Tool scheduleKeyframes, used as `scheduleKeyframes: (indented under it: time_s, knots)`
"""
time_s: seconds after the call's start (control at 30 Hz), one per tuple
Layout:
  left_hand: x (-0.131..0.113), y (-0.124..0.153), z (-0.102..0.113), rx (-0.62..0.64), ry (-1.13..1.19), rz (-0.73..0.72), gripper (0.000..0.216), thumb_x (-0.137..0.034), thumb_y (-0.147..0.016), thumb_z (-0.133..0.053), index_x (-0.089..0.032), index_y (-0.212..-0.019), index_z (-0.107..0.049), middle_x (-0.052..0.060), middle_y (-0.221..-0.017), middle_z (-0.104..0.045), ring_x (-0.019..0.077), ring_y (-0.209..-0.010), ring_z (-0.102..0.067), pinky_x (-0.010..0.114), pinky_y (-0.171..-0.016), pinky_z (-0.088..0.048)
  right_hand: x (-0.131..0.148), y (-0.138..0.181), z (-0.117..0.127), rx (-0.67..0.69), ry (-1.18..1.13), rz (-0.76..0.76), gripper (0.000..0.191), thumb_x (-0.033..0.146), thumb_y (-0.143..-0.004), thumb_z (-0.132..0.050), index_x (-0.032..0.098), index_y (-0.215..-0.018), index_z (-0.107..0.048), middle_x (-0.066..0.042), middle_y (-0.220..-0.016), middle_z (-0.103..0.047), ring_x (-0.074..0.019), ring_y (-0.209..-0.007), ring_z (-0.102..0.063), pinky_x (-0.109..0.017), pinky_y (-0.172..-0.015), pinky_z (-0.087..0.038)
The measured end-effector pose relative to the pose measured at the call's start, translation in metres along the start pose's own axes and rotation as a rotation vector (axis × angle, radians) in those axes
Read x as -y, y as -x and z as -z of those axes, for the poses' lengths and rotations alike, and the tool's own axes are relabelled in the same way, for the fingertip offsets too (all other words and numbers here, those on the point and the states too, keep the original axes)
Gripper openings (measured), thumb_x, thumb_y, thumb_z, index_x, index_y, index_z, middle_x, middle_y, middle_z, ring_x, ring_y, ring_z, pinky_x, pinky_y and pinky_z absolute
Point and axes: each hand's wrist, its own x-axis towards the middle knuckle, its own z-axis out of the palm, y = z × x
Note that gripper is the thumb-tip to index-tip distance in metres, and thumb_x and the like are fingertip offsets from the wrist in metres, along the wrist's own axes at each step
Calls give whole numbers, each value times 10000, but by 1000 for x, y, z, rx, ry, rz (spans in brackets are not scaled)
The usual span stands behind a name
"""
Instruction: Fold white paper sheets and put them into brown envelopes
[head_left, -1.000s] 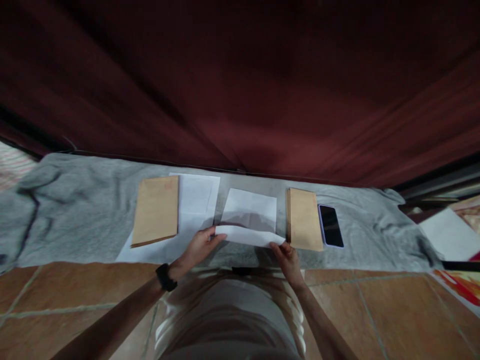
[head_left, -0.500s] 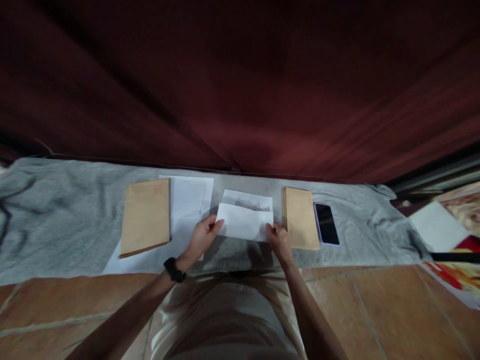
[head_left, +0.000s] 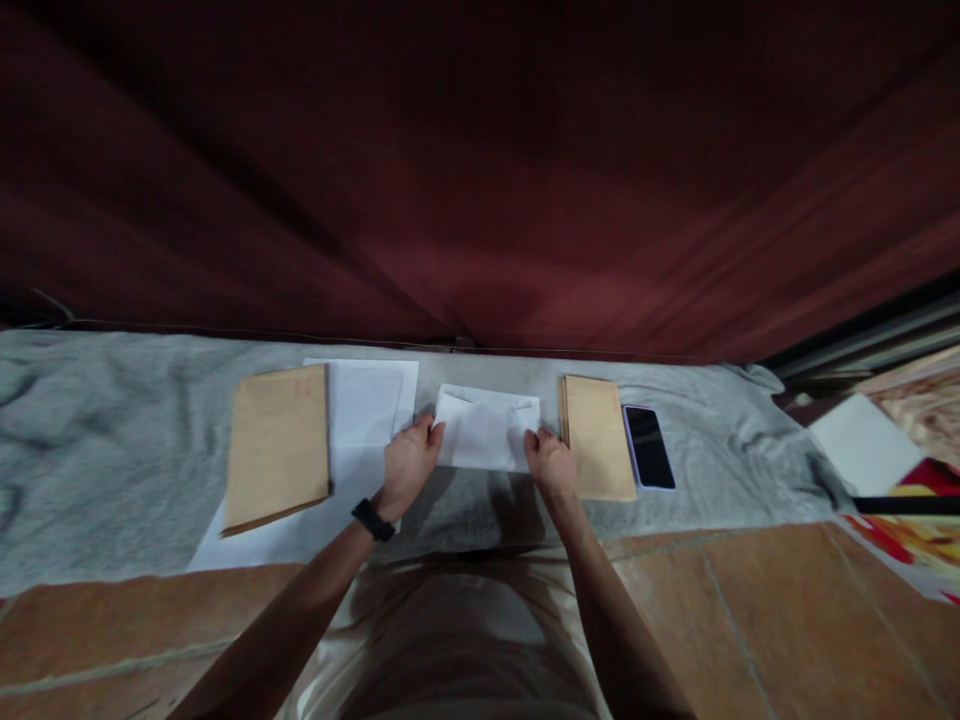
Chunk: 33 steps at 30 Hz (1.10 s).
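Observation:
Between my hands is a folded sheet of white paper, its folded part lying nearly flat against the back part. My left hand pinches its left edge, thumb on top. On the opposite edge, my right hand grips the paper with the thumb in front and the fingers curled. To the left, a stack of brown envelopes rests on larger white sheets. A second stack of brown envelopes lies just right of my right hand.
A phone with a dark screen lies beside the right envelopes. Everything rests on a grey cloth. Dark red drapery rises behind it. White paper and a colourful printed sheet are at far right, above the tiled floor.
The raised front fold of the paper has gone down and away from me, closing the gap to the back part. Both hands still hold its sides.

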Motion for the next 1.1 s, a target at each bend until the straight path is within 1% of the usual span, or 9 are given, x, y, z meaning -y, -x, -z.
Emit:
scheduleKeyframes:
  time_s: [0.23, 0.37, 0.53, 0.63, 0.73, 0.83, 0.97, 1.03, 1.1]
  knots:
    - [-12, -12, 2, -21, -65, 31, 431, -416, -1087, -315, -170, -1193, -652, 129, -928, -772, 268, -871, -754, 310, -733, -492, 10, -12, -5, -150, 20, 3, 384, 344, -1066, -465, 67, -1108, -727, -192, -810, -760, -252, -770, -769, -310, -729, -559]
    - [-17, -19, 1, -29, -116, 36, 450, -419, -1090, -283, -180, -1219, -642, 124, -917, -774, 289, -880, -761, 333, -731, -509, 12, -17, -8, -163, 44, -15, 363, 342, -1074, -453, 99, -1113, -720, -169, -815, -764, -240, -763, -767, -295, -711, -548]
    - [-21, -22, -1, -2, -153, 59, 462, -432, -1095, -280, -171, -1229, -637, 132, -928, -778, 275, -877, -766, 320, -743, -513, 13, -20, -13, -157, 49, -32, 338, 340, -1078, -448, 109, -1174, -676, -164, -866, -771, -231, -770, -761, -286, -708, -524]
    - [-21, -21, -5, -29, -176, 50, 478, -434, -1098, -262, -170, -1248, -631, 135, -940, -778, 281, -888, -766, 323, -742, -516, 11, -19, -14, -181, 41, -21, 335, 309, -1075, -432, 95, -1221, -644, -164, -931, -763, -228, -785, -744, -294, -720, -519]
    - [-20, -20, -10, -51, -178, 33, 494, -430, -1100, -241, -166, -1240, -634, 139, -928, -775, 288, -879, -766, 329, -731, -518, 14, -13, -12, -272, 13, 33, 380, 268, -1057, -423, 62, -1324, -599, -204, -1054, -727, -271, -910, -711, -356, -800, -525]
    - [-19, -21, -13, -55, -178, 33, 497, -427, -1099, -240, -165, -1236, -640, 145, -929, -773, 293, -870, -766, 335, -724, -521, 25, -5, -12, -348, -30, 138, 483, 263, -1039, -446, 64, -1476, -495, -260, -1252, -658, -331, -1090, -639, -452, -915, -506]
    - [-17, -23, -15, -55, -167, 41, 485, -442, -1097, -266, -172, -1241, -642, 145, -941, -776, 283, -865, -768, 323, -720, -515, 44, 2, -25, -335, -136, 342, 535, 339, -1056, -458, 116, -1543, -450, -238, -1549, -485, -354, -1349, -490, -514, -1078, -434]
    - [-17, -25, -16, -54, -160, 49, 484, -451, -1096, -270, -177, -1226, -648, 143, -933, -779, 283, -856, -769, 321, -713, -512, 49, 1, -36, -325, -162, 381, 540, 360, -1072, -431, 108, -1549, -453, -218, -1610, -432, -350, -1451, -403, -527, -1156, -374]
    - [-18, -26, -17, -61, -164, 55, 490, -463, -1096, -267, -181, -1211, -652, 140, -914, -780, 289, -842, -769, 324, -699, -508, 50, 0, -48, -323, -164, 376, 546, 370, -1085, -399, 98, -1556, -453, -211, -1632, -411, -345, -1493, -372, -534, -1200, -329]
